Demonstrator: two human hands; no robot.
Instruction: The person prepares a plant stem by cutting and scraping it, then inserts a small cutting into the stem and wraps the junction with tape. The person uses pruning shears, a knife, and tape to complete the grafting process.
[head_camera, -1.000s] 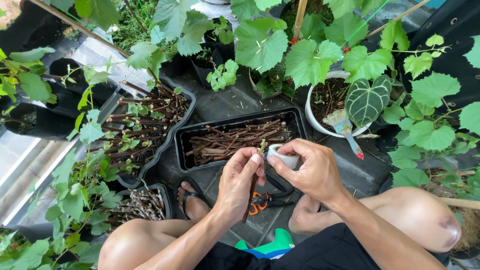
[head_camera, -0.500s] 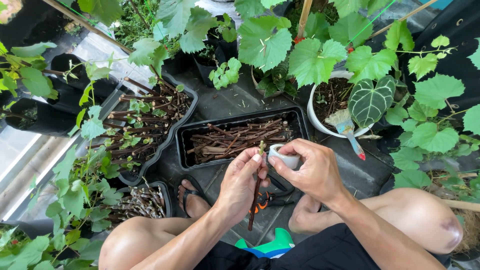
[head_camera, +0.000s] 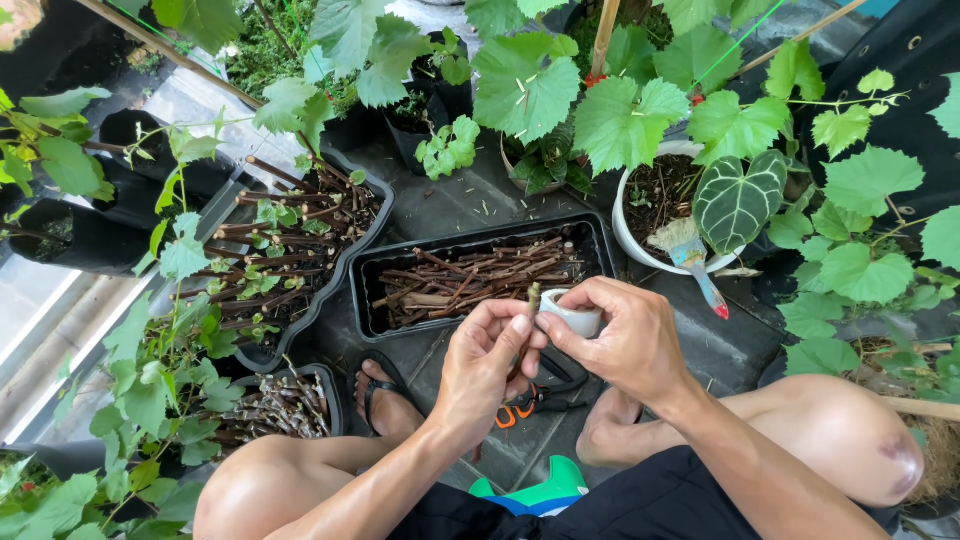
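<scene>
No package, label, sign or screen shows anywhere (only plants, trays and pots).

The left hand (head_camera: 488, 362) covers most of the cutting (head_camera: 533, 297); only its top tip shows above the fingers (head_camera: 515, 325). The right hand (head_camera: 625, 340) hides much of the white tape roll (head_camera: 568, 314). The orange-handled pruners (head_camera: 520, 408) lie mostly behind both hands. The right knee (head_camera: 860, 440) runs past the frame's edge.
</scene>
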